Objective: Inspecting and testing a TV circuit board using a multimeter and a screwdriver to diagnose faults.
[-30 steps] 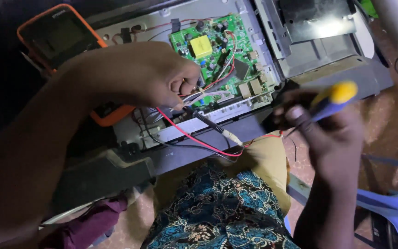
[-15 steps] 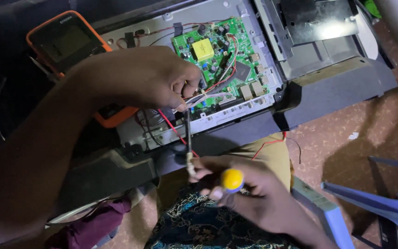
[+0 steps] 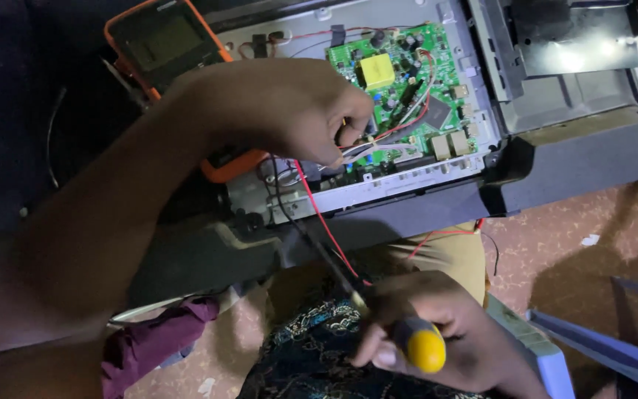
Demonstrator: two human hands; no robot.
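- Left hand [image 3: 289,111] curled into a loose fist over the edge of a green rectangular circuit board [image 3: 400,89], fingertips pinched narrow on something thin at the board's near edge; exactly what is pinched, a probe tip or a wire, cannot be told.
- Thin red wire [image 3: 319,214] running from under those fingertips down toward the right hand, a black wire [image 3: 278,199] alongside it.
- Yellow square block component [image 3: 376,72] just beyond the left knuckles, on the board.
- Orange-cased handheld meter with a dark screen [image 3: 164,41] behind the left wrist, partly hidden under the forearm.
- Grey metal back panel of a flat appliance [image 3: 378,185] under the board, its dark plastic frame [image 3: 577,159] stretching off to the right of the left hand.
- Right hand [image 3: 437,332] closed around a screwdriver with a yellow rounded handle end [image 3: 422,347], well apart from the left hand and nearer the body.
- Dark slim screwdriver shaft [image 3: 326,258] angled up from the right fingers toward the panel's lower edge, blurred; tip contact not readable.
- Dark patterned cloth with gold tracery [image 3: 311,347] beneath the right hand, over the lap.
- Maroon cloth [image 3: 156,340] to the left of the right hand, below the left forearm.
- Pale blue plastic chair [image 3: 599,355] to the right of the right hand, on a reddish speckled floor [image 3: 570,244].
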